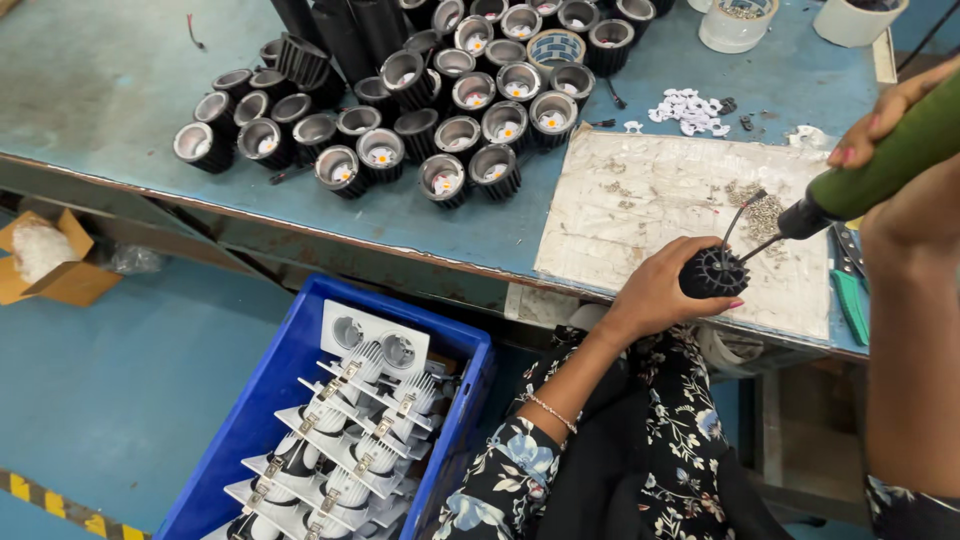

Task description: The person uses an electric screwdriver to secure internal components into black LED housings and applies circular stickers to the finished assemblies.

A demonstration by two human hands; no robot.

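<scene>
My left hand (662, 288) grips a black finned lamp housing (714, 273) at the front edge of a whitish work mat (640, 215). A thin wire sticks up out of the housing. My right hand (880, 125) holds a green-handled electric screwdriver (880, 168) slanting down from the upper right; its bit tip touches the top of the housing. A scatter of small screws (755, 205) lies on the mat just behind the screwdriver's nose.
Several black housings with reflectors (440, 110) crowd the blue bench (120, 90). Small white parts (690, 110), white tubs (738, 22) and green-handled pliers (852, 300) lie nearby. A blue crate (270, 400) of white fixtures and a cardboard box (45, 260) stand on the floor.
</scene>
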